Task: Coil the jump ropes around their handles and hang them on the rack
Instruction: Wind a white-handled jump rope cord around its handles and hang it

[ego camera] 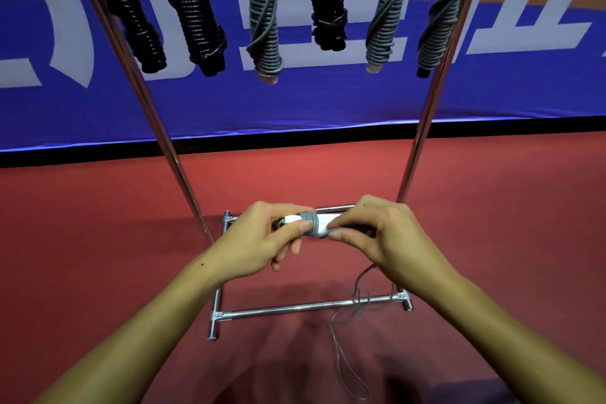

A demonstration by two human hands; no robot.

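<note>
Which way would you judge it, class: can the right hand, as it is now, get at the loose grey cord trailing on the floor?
Probably not yet: the right hand grips the white handle, so it is occupied; the loose grey cord lies unobstructed below.

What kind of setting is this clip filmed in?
Probably a sports hall: red sports flooring, a blue banner with large white lettering, and coiled black and grey jump ropes on a chrome rack.

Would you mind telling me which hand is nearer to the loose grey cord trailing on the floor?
Right. The right hand is just above the loose grey cord, which drops away beneath it; the left hand is farther off on the other side.
</note>
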